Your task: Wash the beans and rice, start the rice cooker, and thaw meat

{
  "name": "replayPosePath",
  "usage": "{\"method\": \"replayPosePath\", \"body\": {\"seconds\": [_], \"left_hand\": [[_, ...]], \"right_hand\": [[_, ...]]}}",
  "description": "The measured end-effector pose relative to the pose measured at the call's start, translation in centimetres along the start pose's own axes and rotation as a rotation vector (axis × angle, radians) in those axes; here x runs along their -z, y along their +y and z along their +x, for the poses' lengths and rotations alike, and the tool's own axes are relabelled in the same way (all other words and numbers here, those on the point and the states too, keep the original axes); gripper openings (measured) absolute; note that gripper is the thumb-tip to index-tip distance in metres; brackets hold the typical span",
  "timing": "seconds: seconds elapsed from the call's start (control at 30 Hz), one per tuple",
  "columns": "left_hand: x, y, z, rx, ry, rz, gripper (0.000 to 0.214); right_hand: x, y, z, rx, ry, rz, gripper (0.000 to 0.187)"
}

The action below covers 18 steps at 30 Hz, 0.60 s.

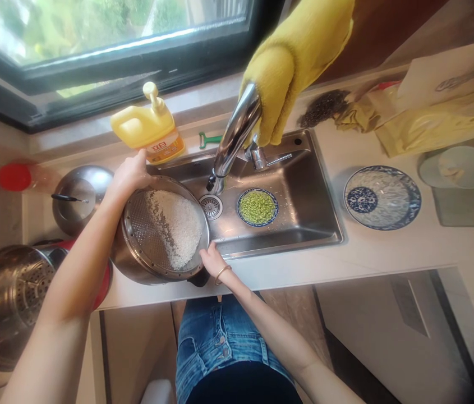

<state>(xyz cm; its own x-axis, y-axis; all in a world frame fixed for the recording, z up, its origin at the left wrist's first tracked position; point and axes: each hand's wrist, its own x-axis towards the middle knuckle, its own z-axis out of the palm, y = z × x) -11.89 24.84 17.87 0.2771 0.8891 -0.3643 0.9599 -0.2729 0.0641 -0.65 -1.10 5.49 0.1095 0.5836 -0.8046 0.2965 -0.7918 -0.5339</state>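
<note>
A metal colander (136,229) with white rice (184,227) heaped over its right half sits in or over a steel pot (119,255) by the sink's left end. Round the colander's far rim my left hand (134,170) is closed, its fingers partly hidden. My right hand (214,260) pinches the near right rim, thumb on top. In the sink (304,207) rests a blue-and-white bowl of green beans (257,206), right of the drain (211,207). The chrome faucet (237,132) arches above the drain.
Yellow rubber gloves (279,73) hang over the faucet. Behind the colander stands a yellow detergent bottle (148,129), near a green peeler (210,140). Left are a steel bowl (66,196) and a steamer pot (5,303). A patterned plate (392,196) lies right of the sink.
</note>
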Motion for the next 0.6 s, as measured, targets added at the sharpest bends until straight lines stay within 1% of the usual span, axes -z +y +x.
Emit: {"method": "replayPosePath", "body": {"seconds": [0.33, 0.6], "left_hand": [[0.1, 0.6, 0.0, -0.007, -0.033, 0.019, 0.078], [0.2, 1.1, -0.1, -0.005, -0.032, 0.025, 0.081]], "right_hand": [[0.0, -0.1, -0.4, -0.008, -0.019, 0.000, 0.018], [-0.2, 0.0, -0.2, -0.016, -0.016, 0.012, 0.019]]}}
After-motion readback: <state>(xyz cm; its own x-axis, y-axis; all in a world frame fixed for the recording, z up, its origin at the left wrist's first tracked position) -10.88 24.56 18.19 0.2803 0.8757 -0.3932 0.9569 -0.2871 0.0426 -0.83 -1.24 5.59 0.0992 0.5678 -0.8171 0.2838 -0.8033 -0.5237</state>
